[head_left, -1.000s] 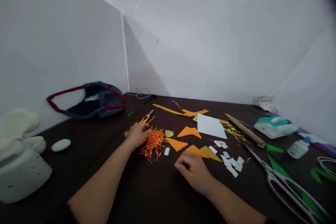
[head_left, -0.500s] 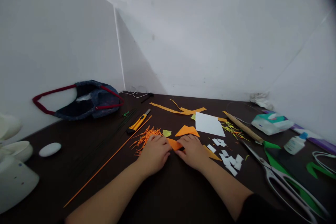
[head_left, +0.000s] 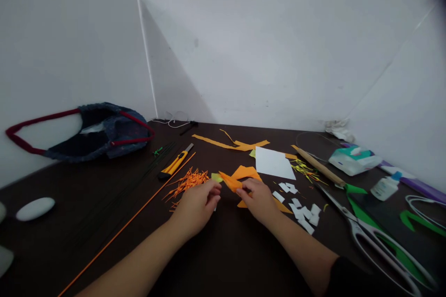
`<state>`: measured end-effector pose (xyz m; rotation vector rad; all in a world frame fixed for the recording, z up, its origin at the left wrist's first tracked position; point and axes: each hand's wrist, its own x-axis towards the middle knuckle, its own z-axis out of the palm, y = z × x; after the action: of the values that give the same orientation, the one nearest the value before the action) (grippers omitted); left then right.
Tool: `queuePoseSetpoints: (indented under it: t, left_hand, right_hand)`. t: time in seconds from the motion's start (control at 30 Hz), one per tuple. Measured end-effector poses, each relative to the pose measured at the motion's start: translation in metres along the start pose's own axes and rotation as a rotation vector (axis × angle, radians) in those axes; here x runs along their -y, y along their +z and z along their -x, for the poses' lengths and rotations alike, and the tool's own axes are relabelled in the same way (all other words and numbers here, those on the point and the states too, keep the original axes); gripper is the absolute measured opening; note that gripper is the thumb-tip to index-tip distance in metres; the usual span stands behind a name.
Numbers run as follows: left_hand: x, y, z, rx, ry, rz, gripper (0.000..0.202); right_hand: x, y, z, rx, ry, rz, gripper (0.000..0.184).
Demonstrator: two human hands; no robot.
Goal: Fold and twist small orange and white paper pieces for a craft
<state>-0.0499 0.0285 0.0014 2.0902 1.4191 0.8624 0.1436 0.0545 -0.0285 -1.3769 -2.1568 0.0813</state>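
My right hand (head_left: 257,200) pinches an orange paper piece (head_left: 230,181) and lifts its left end off the dark table (head_left: 223,260). My left hand (head_left: 196,204) sits just left of it, fingers curled, tips close to the same piece; whether it grips the paper I cannot tell. A pile of thin orange paper shreds (head_left: 186,181) lies left of my left hand. More orange paper triangles (head_left: 245,172) lie behind and under my right hand. Small white paper bits (head_left: 303,211) are scattered to the right.
A yellow utility knife (head_left: 174,163) and a long orange stick (head_left: 132,216) lie at the left. A white sheet (head_left: 272,163), large scissors (head_left: 372,236), a wooden-handled tool (head_left: 317,165), tissue pack (head_left: 353,160), glue bottle (head_left: 385,186), dark bag (head_left: 94,132) and white stone (head_left: 35,209) surround the work spot.
Both hands came together at the orange paper piece. My right hand has lifted its end off the table. The camera view has swung slightly right.
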Motion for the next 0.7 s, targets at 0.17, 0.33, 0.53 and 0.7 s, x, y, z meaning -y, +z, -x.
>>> queuePoseSetpoints:
  t: [0.17,0.33,0.53,0.7]
  left_hand:
    - [-0.008,0.012,0.001,0.019,-0.167,0.576,0.026]
    - [-0.012,0.016,0.001,-0.019,-0.187,0.736,0.017]
    - [-0.016,0.018,0.002,0.001,-0.212,0.725,0.013]
    - [-0.019,0.019,0.002,-0.030,-0.174,0.716,0.018]
  right_hand:
    - [0.016,-0.010,0.012,-0.114,-0.030,-0.245,0.010]
    - [0.023,-0.009,0.015,-0.115,-0.110,-0.243,0.005]
    - [0.017,-0.005,0.015,-0.126,-0.177,-0.153,0.007]
    - [0.017,-0.006,0.016,-0.170,-0.160,-0.146,0.008]
